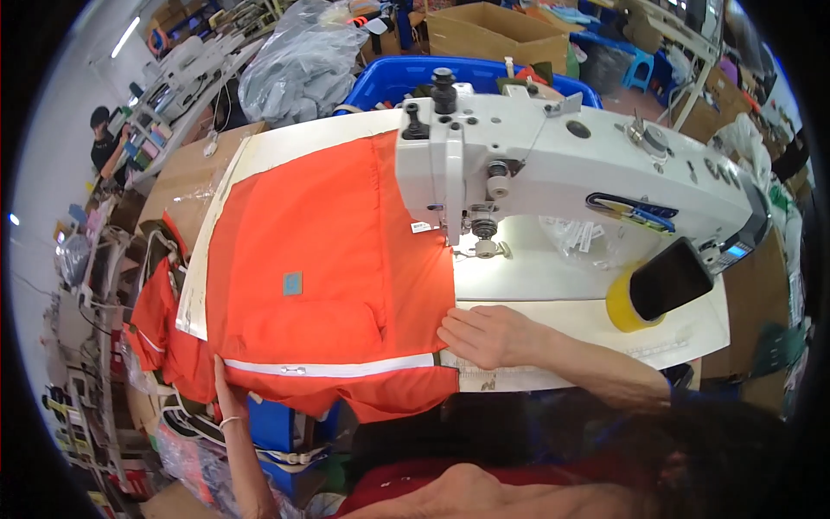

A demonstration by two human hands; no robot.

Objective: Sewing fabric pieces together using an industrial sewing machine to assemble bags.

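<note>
Nearest to us, beyond a dark red top [411,477], our left hand [223,387] reaches up to the lower left corner of an orange fabric piece [320,233], a pale band [231,421] round its wrist. We cannot tell whether its fingers grip, since the cloth partly covers them. Our right hand [493,336] comes in from the right and lies palm down, its fingers bent and pressed together, the tips at the fabric's right edge; whether they pinch the cloth we cannot make out.

The orange piece lies spread across the left part of the white desk [566,316], its lowest strip drooping over the near edge. A white zipper [346,368] crosses it just above that strip, with a small grey-blue patch [293,284] higher up. More orange cloth [154,307] is bunched beside the desk's left end.

To our right, a dark flat slab [671,278] stands against a yellow round object [624,303]. Farther in, a small white label [420,227] lies near the fabric's right edge, just beside the presser foot [486,249] of a white sewing machine [588,147].

Behind the desk we see a blue bin [389,78], a grey plastic bag [298,73] and an open cardboard box [493,39]; far off at left stands a person [105,149] in dark clothes.
</note>
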